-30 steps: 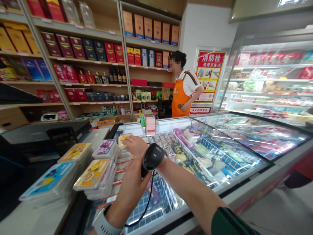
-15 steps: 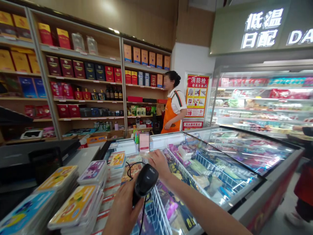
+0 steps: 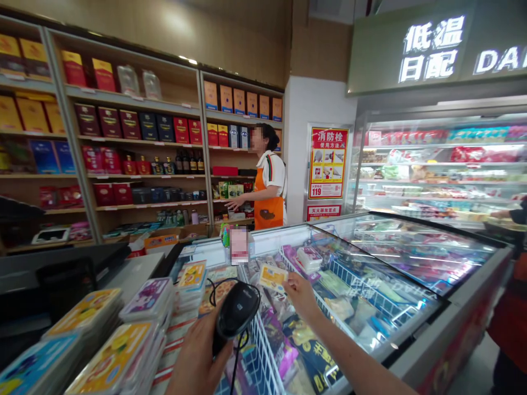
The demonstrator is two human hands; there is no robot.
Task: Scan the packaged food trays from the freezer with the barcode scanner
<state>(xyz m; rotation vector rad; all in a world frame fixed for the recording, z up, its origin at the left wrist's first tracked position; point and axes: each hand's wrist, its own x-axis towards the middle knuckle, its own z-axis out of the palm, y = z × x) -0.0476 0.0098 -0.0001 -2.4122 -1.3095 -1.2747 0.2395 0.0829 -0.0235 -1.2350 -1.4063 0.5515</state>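
A black barcode scanner point(image 3: 239, 310) with a cord is gripped in my left hand point(image 3: 197, 348), above the freezer's left side. My right hand point(image 3: 302, 296) pinches the right edge of a flat yellow-and-white pack point(image 3: 272, 277) over the wire baskets. Stacks of similar packs stand at the lower left: yellow point(image 3: 117, 354), blue point(image 3: 39, 362) and purple point(image 3: 148, 299). Another yellow-topped stack point(image 3: 191, 277) is left of the scanner. A purple-and-white stack point(image 3: 309, 259) lies in the freezer beyond my right hand.
The chest freezer point(image 3: 465, 293) holds bagged goods in wire baskets point(image 3: 267, 351). A person in an orange apron point(image 3: 269, 197) stands behind it near shelves of boxes point(image 3: 144, 148). Another person's arm shows at the right edge. A pink-and-white card point(image 3: 239, 247) stands at the freezer's back edge.
My right hand has moved right and nearer, and the yellow pack now shows in it. The scanner has shifted slightly down-left. The aproned person has moved left, with an arm extended.
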